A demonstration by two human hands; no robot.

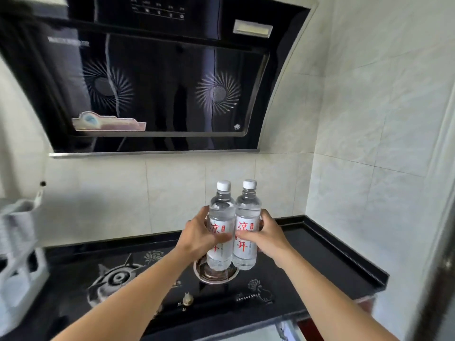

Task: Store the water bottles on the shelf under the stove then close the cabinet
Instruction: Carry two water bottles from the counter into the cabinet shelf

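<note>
Two clear water bottles with white caps and red-lettered labels stand upright side by side above the right burner [216,274] of the black glass stove [221,299]. My left hand [202,233] wraps the left bottle [221,212] at its label. My right hand [267,233] grips the right bottle [247,210] the same way. The bottles touch each other. Whether their bases rest on the burner or hang just above it, I cannot tell. The cabinet under the stove is mostly out of view at the bottom edge.
A black range hood [157,77] hangs above the stove. The left burner [118,279] sits to the left. A white rack [19,267] stands at the left edge. Black countertop [332,254] runs to the right, against tiled walls.
</note>
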